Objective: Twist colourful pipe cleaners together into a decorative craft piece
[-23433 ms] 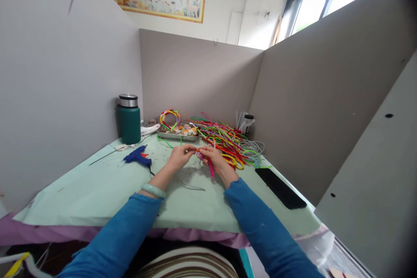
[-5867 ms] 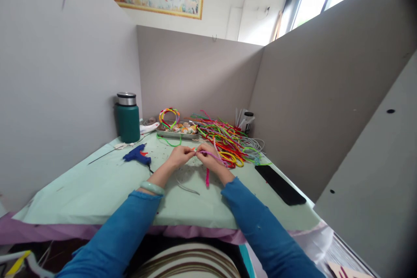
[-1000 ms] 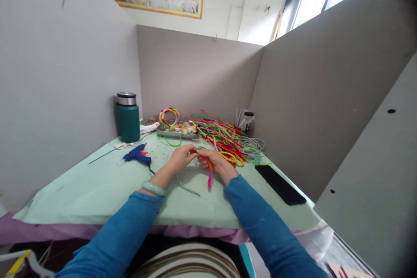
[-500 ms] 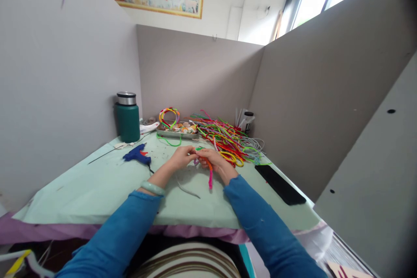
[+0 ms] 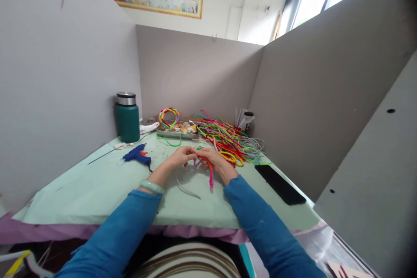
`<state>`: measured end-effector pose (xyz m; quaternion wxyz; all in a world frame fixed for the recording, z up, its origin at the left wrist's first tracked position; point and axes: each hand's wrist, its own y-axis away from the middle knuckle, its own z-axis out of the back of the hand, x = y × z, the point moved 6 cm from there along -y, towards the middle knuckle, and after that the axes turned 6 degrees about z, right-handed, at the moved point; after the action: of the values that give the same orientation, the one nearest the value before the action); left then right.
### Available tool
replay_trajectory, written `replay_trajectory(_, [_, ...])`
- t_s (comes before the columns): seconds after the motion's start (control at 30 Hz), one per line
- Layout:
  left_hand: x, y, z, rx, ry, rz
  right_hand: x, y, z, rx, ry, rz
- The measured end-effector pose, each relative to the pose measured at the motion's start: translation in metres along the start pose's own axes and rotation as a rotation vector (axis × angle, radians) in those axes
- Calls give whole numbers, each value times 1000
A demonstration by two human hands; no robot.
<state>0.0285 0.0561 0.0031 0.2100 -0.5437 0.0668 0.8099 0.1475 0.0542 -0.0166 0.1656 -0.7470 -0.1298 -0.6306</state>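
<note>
My left hand [image 5: 180, 158] and my right hand [image 5: 212, 160] meet over the middle of the pale green table cover [image 5: 97, 186], fingers pinched on a twisted bundle of pipe cleaners [image 5: 210, 173]. The bundle is orange near the fingers and pink lower down, its free end hanging toward the table. A pale bracelet [image 5: 152, 187] circles my left wrist. Both sleeves are blue.
A heap of coloured pipe cleaners [image 5: 224, 139] lies behind my right hand. A metal tray [image 5: 177, 131] of small pieces, a green flask [image 5: 128, 117], a blue glue gun [image 5: 137, 154], a black phone [image 5: 280, 184] and a thin white wire [image 5: 187, 190] are around. Partition walls close three sides.
My hands have stayed together on the bundle, with only small finger shifts over the last second. Earlier the wrapped part showed more purple and pink; now orange covers the upper part.
</note>
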Motion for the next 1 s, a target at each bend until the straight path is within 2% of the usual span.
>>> replay_trajectory(0.27, [-2, 3, 5, -100, -100, 36, 3, 3, -4, -50, 145, 28])
replay_trajectory(0.43, [-1, 3, 8, -146, -45, 56, 3, 0, -1, -84, 201, 84])
replay_trajectory(0.7, [2, 0, 7, -141, 36, 64, 8, 1, -2, -92, 292, 134])
replay_trajectory(1.0, [5, 2, 10, -167, 25, 162, 7, -3, -2, -70, 524, 245])
